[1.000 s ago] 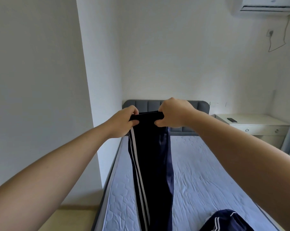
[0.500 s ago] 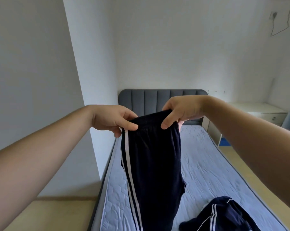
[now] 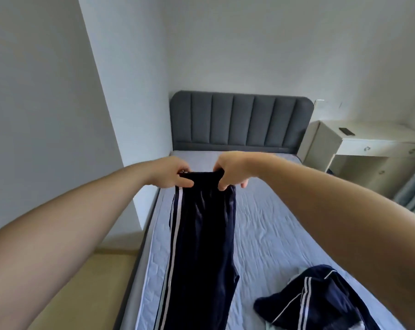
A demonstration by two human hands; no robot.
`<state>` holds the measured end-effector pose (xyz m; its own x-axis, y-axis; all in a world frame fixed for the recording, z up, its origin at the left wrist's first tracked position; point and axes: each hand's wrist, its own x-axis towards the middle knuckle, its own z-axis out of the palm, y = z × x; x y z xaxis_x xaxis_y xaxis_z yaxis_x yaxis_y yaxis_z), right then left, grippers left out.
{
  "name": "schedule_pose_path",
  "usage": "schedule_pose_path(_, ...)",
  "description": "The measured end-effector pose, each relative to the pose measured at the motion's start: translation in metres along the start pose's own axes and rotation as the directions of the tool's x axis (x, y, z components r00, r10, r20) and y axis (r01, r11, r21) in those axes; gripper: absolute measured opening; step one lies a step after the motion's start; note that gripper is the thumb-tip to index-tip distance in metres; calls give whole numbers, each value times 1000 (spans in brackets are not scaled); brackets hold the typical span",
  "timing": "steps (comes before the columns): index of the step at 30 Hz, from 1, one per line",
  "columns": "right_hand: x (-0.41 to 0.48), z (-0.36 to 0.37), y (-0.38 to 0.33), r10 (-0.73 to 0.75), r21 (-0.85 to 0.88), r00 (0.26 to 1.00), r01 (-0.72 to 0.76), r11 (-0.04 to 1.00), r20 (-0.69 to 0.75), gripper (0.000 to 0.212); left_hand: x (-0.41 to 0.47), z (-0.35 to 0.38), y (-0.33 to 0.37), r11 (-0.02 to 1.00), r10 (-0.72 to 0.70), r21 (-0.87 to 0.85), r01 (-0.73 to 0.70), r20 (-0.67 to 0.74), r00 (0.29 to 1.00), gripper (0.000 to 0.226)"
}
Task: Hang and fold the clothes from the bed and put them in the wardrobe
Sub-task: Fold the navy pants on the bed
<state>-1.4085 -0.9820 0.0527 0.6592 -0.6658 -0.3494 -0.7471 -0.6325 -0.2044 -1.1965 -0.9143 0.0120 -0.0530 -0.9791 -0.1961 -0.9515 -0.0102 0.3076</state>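
Now: navy trousers [image 3: 201, 246] being held up over the bed [image 3: 273, 222]

Nearest, a second navy garment [image 3: 316, 298] with white stripes is lying crumpled on the mattress, right of the hanging legs. The trousers are hanging straight down, a white double stripe running along their left edge. Left hand [image 3: 175, 173] and right hand [image 3: 232, 169] are gripping the waistband at its two ends, fingers curled over the fabric. Beyond, a grey padded headboard [image 3: 240, 120] is standing against the wall. A white worktop [image 3: 373, 136] to its right is carrying a small dark object [image 3: 347, 131].
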Motion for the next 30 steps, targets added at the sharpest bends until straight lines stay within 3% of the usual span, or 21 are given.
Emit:
schedule_pose_path(2,32,17,-1,42,0,999,-42,999,-32,11,22,19,-10,998,-57,-29,55,-92,994,15)
schedule_pose_path(5,59,26,-2,93,68,978,-82,994,-184,12,39,28,-21,913,-204,-392,112,-201,958,13)
schedule_pose_path(7,68,23,-5,99,131,930,-55,990,-354,25,46,22,-22,852,-298,-516,87,-342,891,17)
schedule_pose_path(12,58,-10,-17,18,107,755,69,992,-655,22,45,-25,-14,898,-234,-428,-96,-652,721,17)
schedule_pose_path(15,43,-26,-24,-65,17,659,117,993,-750,23,30,-47,-8,898,-176,-388,-207,-749,638,18)
schedule_pose_path(18,29,-28,-27,-123,-53,611,131,990,-782,25,15,-46,-4,883,-160,-387,-265,-780,605,17)
schedule_pose_path(24,18,37,-33,-136,-12,647,193,981,-750,19,-21,20,-14,831,-261,-515,-208,-693,672,18)
schedule_pose_path(30,15,194,-32,-20,167,852,126,978,-523,18,-59,184,-45,781,-403,-623,41,-453,795,21)
